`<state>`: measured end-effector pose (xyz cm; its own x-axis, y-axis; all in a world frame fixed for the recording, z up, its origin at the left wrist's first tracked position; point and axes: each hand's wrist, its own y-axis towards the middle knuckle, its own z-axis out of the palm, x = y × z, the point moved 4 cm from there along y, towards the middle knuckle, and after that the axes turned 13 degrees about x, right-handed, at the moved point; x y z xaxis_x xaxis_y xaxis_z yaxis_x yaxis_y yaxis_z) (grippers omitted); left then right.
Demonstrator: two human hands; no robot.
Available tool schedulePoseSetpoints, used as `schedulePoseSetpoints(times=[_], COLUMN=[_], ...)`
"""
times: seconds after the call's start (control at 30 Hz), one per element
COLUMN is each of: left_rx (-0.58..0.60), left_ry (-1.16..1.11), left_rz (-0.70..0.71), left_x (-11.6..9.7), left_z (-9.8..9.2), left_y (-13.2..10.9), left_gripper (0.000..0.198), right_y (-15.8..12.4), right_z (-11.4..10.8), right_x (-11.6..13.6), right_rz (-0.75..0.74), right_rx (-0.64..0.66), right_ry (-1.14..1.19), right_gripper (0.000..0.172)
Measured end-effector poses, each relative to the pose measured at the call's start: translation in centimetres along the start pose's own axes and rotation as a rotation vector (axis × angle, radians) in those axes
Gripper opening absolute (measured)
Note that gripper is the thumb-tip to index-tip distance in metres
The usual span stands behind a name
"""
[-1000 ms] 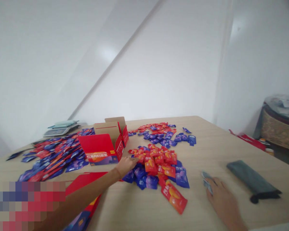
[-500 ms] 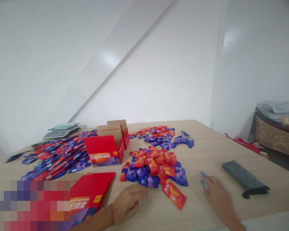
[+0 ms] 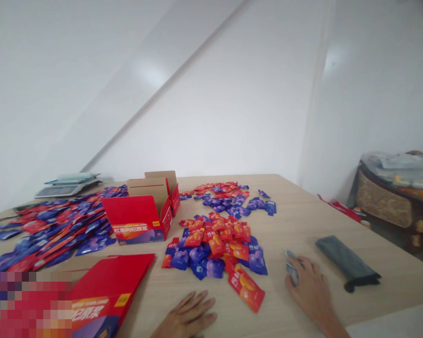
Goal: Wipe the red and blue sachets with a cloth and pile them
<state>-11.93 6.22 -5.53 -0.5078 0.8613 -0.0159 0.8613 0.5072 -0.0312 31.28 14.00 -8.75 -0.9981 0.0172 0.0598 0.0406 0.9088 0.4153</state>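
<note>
My left hand (image 3: 186, 317) lies flat on the wooden table (image 3: 303, 220) with its fingers stretched out, holding nothing, just short of a heap of red and purple sachets (image 3: 215, 244). A single red sachet (image 3: 246, 286) lies between my two hands. My right hand (image 3: 308, 286) rests on the table to the right, its fingers over a small silvery thing (image 3: 291, 267) that I cannot name. Behind the heap stands an open red carton (image 3: 141, 216).
A long spread of sachets (image 3: 52, 227) covers the left of the table, and another patch (image 3: 229, 195) lies at the back. Flat red cartons (image 3: 105, 291) lie at the near left, a scale (image 3: 66, 184) at the far left, a dark grey pouch (image 3: 345, 260) at the right. A cabinet (image 3: 391, 202) stands beyond.
My left arm has drawn back from the sachet heap toward me and the hand now lies flat on the table. The right hand has stayed in place. The view has shifted slightly to the right.
</note>
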Motion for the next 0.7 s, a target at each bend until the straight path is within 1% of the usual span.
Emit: schedulePoseSetpoints(times=[0.13,0.2,0.3,0.5,0.7], left_rx=[-0.044,-0.076,-0.089,-0.074,-0.085], left_ry=[0.032,0.042,0.054,0.082,0.115], left_rz=[0.013,0.026,0.026,0.011,0.017], left_x=[0.0,0.1,0.2,0.2,0.3], left_z=[0.0,0.0,0.1,0.0,0.2], left_y=[0.0,0.0,0.1,0.1,0.0], left_gripper=[0.062,0.063,0.063,0.060,0.058], right_y=[-0.2,-0.3,-0.4,0.0,0.0], right_z=[-0.6,-0.4,0.3,1.9,1.9], right_x=[0.4,0.3,-0.2,-0.7,-0.6], right_rz=[-0.034,-0.052,-0.061,-0.179,-0.160], right_rx=[-0.054,-0.077,-0.099,-0.071,-0.051], right_ry=[0.037,0.045,0.052,0.186,0.162], right_gripper=[0.036,0.033,0.030,0.030,0.032])
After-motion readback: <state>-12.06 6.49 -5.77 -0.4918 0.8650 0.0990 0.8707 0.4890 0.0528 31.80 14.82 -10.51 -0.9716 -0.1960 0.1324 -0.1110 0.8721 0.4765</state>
